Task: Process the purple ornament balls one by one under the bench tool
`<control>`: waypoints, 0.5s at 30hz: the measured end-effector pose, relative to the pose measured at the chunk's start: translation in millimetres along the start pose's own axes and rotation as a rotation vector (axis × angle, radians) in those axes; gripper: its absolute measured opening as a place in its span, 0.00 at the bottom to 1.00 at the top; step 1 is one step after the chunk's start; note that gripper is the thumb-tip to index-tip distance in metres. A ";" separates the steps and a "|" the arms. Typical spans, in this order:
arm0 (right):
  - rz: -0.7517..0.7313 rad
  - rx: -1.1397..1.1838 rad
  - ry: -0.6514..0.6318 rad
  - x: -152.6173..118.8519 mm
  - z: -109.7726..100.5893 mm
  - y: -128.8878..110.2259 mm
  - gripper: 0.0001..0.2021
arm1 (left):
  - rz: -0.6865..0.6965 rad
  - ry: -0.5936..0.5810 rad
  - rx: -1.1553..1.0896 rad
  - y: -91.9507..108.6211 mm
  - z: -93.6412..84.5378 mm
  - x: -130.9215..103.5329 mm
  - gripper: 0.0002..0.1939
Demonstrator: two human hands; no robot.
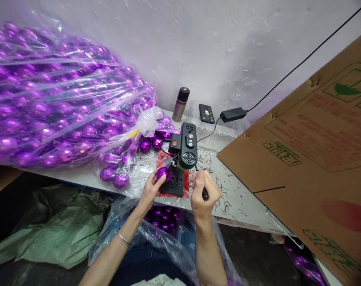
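My left hand (152,182) pinches a shiny purple faceted bauble (164,174) between thumb and fingers, in front of a small black bench machine (189,145). The machine has a red switch, two fan-like grilles and a slotted base plate. My right hand (204,194), a closed fist, is wrapped around a black-tipped lever handle (205,194) at the machine's right side. Several loose baubles (145,145) lie left of the machine, by the mouth of a clear plastic bag (147,121). My fingers partly hide the bauble's contact with the machine.
A big clear bag of purple baubles (49,99) fills the left. At the back stand a spray can (181,104), a phone (206,113) and a power adapter (233,114). A cardboard box (311,159) leans in at right. An open bag with baubles (162,218) hangs below the table edge.
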State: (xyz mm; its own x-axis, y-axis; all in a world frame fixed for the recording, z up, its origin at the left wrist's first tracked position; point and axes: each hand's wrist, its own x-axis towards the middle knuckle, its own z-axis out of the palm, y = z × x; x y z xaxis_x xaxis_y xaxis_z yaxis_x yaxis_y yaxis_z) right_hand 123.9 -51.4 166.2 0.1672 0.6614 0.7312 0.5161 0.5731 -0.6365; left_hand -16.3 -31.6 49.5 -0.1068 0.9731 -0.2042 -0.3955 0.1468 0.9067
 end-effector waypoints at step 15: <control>-0.037 -0.017 -0.030 -8.5 -1.6 5.6 0.16 | 0.639 -0.109 0.923 -41.6 3.2 25.4 0.28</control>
State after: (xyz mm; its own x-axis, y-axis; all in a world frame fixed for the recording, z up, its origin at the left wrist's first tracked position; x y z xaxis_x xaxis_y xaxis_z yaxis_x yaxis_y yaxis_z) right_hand 126.6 -54.6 156.8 0.1222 0.6544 0.7462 0.5359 0.5893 -0.6045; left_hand 0.3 -12.4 7.8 0.0498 0.9204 0.3878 0.5343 -0.3526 0.7683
